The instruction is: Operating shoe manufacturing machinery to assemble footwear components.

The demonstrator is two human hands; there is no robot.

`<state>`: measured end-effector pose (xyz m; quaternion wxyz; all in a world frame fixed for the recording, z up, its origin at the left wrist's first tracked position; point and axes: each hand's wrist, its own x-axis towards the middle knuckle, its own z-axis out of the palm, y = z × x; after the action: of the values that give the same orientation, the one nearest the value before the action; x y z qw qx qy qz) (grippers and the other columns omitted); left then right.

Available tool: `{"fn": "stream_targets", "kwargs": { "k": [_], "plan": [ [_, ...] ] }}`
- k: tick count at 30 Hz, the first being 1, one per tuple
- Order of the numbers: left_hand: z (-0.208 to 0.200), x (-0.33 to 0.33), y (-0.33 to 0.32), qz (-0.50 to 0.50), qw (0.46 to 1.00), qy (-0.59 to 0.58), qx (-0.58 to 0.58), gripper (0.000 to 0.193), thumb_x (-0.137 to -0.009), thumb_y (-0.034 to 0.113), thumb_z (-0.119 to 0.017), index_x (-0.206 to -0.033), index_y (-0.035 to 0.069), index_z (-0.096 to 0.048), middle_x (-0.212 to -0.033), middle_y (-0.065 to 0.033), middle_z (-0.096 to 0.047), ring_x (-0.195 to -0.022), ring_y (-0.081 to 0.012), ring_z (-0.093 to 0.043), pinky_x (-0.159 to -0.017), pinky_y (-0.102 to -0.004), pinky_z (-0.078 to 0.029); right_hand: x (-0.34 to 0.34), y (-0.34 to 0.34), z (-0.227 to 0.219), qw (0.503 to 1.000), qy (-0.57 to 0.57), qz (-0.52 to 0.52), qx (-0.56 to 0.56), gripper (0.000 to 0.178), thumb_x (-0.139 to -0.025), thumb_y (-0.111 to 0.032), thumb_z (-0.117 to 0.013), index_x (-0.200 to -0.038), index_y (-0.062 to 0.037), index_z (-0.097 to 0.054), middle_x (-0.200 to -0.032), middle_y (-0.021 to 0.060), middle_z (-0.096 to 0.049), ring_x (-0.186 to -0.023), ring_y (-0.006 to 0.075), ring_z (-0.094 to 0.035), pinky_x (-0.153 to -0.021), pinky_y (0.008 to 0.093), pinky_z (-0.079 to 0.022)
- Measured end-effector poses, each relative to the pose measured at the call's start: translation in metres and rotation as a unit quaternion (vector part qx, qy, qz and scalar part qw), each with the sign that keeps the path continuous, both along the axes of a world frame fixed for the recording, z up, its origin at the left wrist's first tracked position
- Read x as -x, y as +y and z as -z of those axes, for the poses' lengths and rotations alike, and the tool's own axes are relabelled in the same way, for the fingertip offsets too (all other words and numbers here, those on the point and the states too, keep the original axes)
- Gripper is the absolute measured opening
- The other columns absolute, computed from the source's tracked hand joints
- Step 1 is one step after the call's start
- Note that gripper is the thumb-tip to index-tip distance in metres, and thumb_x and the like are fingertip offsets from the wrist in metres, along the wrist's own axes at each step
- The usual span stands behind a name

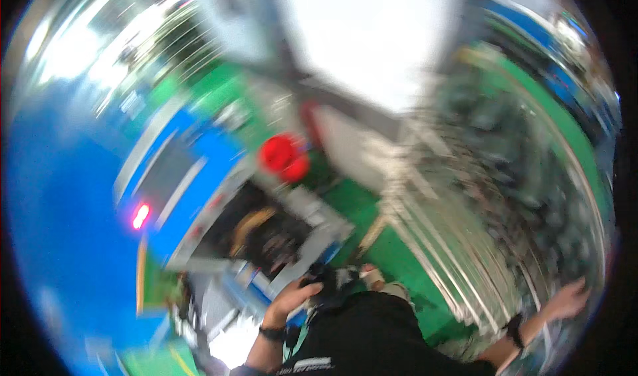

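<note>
My left hand [294,298] is in front of my body at the lower middle, with a dark band on its wrist. Its fingers look closed at a black object [324,288], too blurred to name. My right hand [567,301] reaches out to the far lower right, also with a dark band [514,331] at the wrist. Its fingers seem stretched out, and nothing shows in them. Closest to it is a wire-sided rack [442,259], beside a mass of dark grey parts [505,130] that are smeared by motion.
Left of centre stands a blue and grey machine [203,151] with a glowing red light [140,216] and a dark opening. A red round object [284,156] sits behind it. Green floor [362,200] shows between machine and rack. A bright white panel [372,30] stands ahead.
</note>
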<state>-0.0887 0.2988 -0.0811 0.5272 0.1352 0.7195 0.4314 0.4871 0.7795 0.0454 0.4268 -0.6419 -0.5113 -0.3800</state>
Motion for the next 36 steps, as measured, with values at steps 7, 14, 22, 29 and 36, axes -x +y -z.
{"fn": "stream_targets", "kwargs": {
  "k": [7, 14, 22, 29, 36],
  "plan": [
    [0.010, -0.053, -0.292, -0.427, 0.894, -0.030, -0.133, 0.042, -0.087, 0.020, -0.071, -0.122, -0.001, -0.065, -0.118, -0.0078, -0.067, -0.109, -0.0200, -0.061, -0.100, -0.0339, -0.045, 0.377, -0.089, 0.014, 0.866, 0.094, -0.468, 0.151, 0.053, -0.105, -0.034, -0.057, -0.146, -0.0009, -0.050, -0.145, 0.0205, -0.055, -0.132, 0.0324, -0.055, -0.109, 0.0400, -0.045],
    [0.064, -0.104, -0.437, -0.574, 0.719, 0.343, 0.188, 0.030, -0.083, 0.023, -0.075, -0.095, -0.003, -0.070, -0.098, -0.0140, -0.067, -0.090, -0.0281, -0.065, -0.085, -0.0376, -0.051, 0.601, -0.351, -0.016, 0.373, -0.061, -0.911, 0.167, 0.056, -0.102, -0.009, -0.051, -0.155, 0.0008, -0.035, -0.161, 0.0221, -0.034, -0.148, 0.0383, -0.034, -0.121, 0.0482, -0.030],
    [0.118, -0.047, -0.489, -0.364, 0.826, -0.039, 0.428, 0.055, -0.082, 0.055, -0.066, -0.095, 0.002, -0.077, -0.088, -0.0201, -0.075, -0.088, -0.0336, -0.074, -0.080, -0.0433, -0.058, 0.754, -0.538, 0.022, 0.449, -0.275, -0.850, 0.014, 0.059, -0.103, -0.035, -0.045, -0.145, 0.0067, -0.049, -0.153, 0.0240, -0.046, -0.144, 0.0407, -0.041, -0.119, 0.0511, -0.029],
    [0.154, 0.113, -0.587, -0.434, 0.780, 0.253, 0.372, 0.049, -0.079, 0.035, -0.078, -0.116, 0.004, -0.067, -0.107, -0.0227, -0.072, -0.105, -0.0409, -0.067, -0.092, -0.0471, -0.054, 0.761, -0.551, 0.035, 0.460, -0.220, -0.860, -0.031, 0.064, -0.105, -0.042, -0.033, -0.137, 0.0080, -0.056, -0.144, 0.0296, -0.054, -0.135, 0.0449, -0.051, -0.114, 0.0517, -0.034],
    [0.263, 0.196, -0.649, -0.544, 0.661, 0.411, 0.313, 0.044, -0.079, 0.010, -0.072, -0.121, 0.003, -0.060, -0.121, -0.0232, -0.064, -0.113, -0.0458, -0.060, -0.093, -0.0490, -0.051, 0.759, -0.558, 0.056, 0.450, -0.231, -0.862, 0.017, 0.070, -0.104, -0.048, -0.027, -0.142, 0.0055, -0.050, -0.142, 0.0308, -0.054, -0.136, 0.0464, -0.048, -0.116, 0.0554, -0.030]
  ]
}}
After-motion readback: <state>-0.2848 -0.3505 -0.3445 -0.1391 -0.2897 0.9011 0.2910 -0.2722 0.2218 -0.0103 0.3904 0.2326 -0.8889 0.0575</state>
